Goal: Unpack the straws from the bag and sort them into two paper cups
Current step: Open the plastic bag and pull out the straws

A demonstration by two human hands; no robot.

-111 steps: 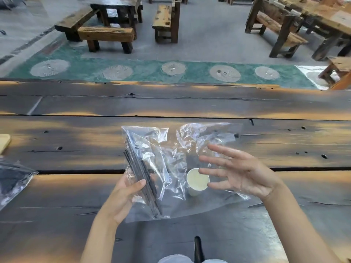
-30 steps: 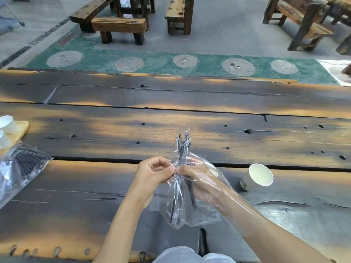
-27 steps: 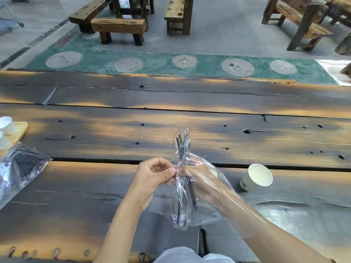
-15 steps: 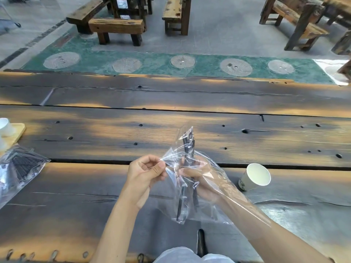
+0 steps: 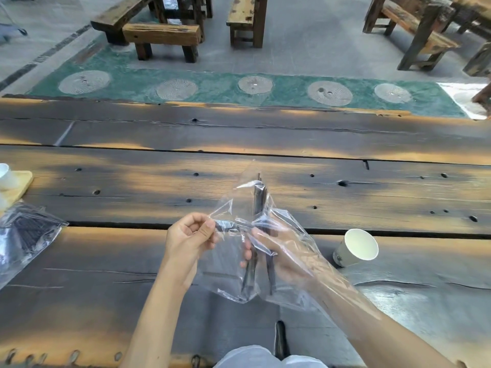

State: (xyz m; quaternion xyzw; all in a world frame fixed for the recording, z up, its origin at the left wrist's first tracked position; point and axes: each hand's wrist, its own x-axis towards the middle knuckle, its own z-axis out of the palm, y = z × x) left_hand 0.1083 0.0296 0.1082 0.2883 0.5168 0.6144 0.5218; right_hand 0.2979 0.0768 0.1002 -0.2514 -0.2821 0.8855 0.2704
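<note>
Straws [image 5: 259, 200] upright in bag [image 5: 289, 243]

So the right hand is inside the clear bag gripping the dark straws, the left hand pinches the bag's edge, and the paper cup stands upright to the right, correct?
Not quite: the paper cup lies tipped on its side, mouth toward the camera, as the head view shows. The rest holds: right hand inside the clear bag on the dark straws, left hand pinching its edge.
</note>
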